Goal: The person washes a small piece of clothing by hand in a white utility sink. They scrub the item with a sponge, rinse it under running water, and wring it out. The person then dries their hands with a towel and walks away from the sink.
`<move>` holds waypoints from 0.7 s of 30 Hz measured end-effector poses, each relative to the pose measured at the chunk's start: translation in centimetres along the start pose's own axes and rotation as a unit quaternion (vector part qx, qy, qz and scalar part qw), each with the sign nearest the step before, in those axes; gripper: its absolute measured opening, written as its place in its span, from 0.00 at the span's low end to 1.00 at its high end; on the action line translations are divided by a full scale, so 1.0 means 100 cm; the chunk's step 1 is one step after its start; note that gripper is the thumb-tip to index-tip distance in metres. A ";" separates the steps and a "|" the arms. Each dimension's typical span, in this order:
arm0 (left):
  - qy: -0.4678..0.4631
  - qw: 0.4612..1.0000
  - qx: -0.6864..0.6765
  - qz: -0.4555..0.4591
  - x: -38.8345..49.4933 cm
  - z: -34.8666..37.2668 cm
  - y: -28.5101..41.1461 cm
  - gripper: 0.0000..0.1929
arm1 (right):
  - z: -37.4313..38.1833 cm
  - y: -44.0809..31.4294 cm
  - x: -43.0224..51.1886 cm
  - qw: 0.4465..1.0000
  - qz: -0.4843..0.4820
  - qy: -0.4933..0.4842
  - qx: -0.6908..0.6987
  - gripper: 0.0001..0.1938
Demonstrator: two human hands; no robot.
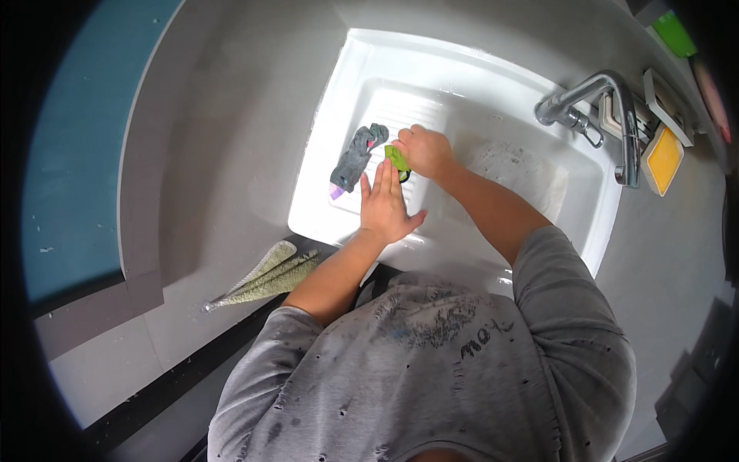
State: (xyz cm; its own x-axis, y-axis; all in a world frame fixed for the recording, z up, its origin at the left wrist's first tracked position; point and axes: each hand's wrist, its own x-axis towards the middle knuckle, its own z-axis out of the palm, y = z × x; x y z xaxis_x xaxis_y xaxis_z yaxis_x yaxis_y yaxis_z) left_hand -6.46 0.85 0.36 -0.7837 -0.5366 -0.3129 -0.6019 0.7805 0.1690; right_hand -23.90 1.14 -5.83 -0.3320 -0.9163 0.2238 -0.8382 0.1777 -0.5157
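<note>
In the white sink, my right hand (426, 151) is curled around a small bright green cloth item (396, 159), possibly a sock, with a dark edge showing. My left hand (385, 203) lies flat with fingers spread and thumb out, its fingertips touching the near part of that green item. Both hands are over the ribbed washboard slope (404, 110) on the sink's left side. Just left of them rests a crumpled wet grey sock (353, 159) with a pale purple end. Fingers partly hide the green item's shape.
Shallow sudsy water (508, 167) sits in the basin's right part. A chrome faucet (594, 86) arches at the right rim. Soap dishes, one holding a yellow bar (663, 160), are beyond it. A pale green towel (271, 274) hangs at lower left.
</note>
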 end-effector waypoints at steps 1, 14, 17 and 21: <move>0.015 1.000 -0.012 0.012 0.000 0.002 -0.002 0.61 | 0.002 -0.008 -0.007 1.000 -0.013 0.023 0.016 0.16; 0.068 0.993 -0.039 0.093 0.004 -0.008 -0.021 0.55 | -0.001 -0.028 0.013 0.991 -0.003 -0.047 -0.125 0.08; 0.012 0.995 -0.059 0.078 0.004 -0.008 -0.020 0.58 | -0.013 -0.042 0.000 0.989 -0.037 -0.137 -0.050 0.07; 0.029 0.996 -0.015 0.080 0.006 -0.009 -0.017 0.59 | -0.017 -0.033 0.012 0.982 0.071 -0.108 -0.137 0.10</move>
State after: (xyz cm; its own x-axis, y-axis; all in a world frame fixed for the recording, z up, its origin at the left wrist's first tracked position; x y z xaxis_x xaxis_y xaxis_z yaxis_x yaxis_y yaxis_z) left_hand -6.01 -1.10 0.75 -0.8771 -0.4243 -0.2250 -0.4720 0.8479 0.2413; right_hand -22.23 0.10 -2.47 -0.3797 -0.9246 -0.0295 -0.8847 0.3722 -0.2806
